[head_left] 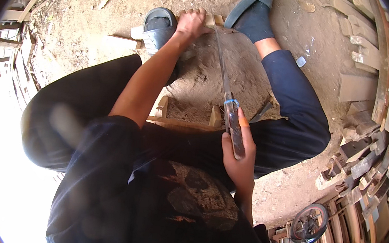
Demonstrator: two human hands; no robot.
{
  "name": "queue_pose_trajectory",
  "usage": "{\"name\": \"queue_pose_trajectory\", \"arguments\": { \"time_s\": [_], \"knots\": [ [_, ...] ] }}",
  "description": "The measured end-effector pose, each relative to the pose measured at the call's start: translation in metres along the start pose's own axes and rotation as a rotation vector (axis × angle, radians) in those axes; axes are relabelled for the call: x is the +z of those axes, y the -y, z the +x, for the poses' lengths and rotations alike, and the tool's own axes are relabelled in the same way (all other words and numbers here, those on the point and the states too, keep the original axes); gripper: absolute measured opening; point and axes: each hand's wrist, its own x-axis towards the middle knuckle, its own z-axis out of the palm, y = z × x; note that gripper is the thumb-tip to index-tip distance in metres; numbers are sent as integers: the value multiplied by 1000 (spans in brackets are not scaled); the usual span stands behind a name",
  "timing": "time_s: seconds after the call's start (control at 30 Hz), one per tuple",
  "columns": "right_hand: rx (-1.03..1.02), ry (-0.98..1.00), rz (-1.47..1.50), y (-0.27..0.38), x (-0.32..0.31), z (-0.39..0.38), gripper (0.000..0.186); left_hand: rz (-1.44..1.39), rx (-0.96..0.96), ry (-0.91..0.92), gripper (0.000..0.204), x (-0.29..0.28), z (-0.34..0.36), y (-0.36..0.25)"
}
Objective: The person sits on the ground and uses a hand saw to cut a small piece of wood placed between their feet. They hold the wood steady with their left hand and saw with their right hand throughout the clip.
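Note:
My right hand point(238, 157) grips the dark handle of a long knife point(228, 94), whose blade runs up and away from me to a small wooden block point(214, 20). My left hand point(193, 22) presses down on that block, holding it on the dirt ground between my two feet. The left foot wears a grey slipper point(159, 27); a dark slipper point(254, 7) is on the right foot. I sit low with knees spread, in dark trousers.
Under my legs is a low wooden frame point(180, 120). Stacks of cut wooden pieces point(373, 88) line the right side, with more at the left rim. A small wheeled toy bicycle point(309, 228) lies at the lower right. Wood scraps point(120, 42) dot the dirt.

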Motion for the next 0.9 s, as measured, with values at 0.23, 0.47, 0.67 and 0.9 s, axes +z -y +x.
{"name": "queue_pose_trajectory", "arguments": {
  "time_s": [0.23, 0.47, 0.67, 0.9],
  "knots": [
    [-29, -49, 22, -1, -11, -36, 51, 20, 39, -94, 82, 8, -3, 4],
    [-43, -60, 23, 3, -5, -27, 48, 76, 89, -195, 69, 8, -7, 0],
    [-2, -32, 8, 10, -14, -34, 48, 38, 65, -261, 68, 3, -10, 0],
    [-31, -37, 46, 10, -11, -22, 49, 39, 18, -295, 75, -1, -9, 0]
  ]
}}
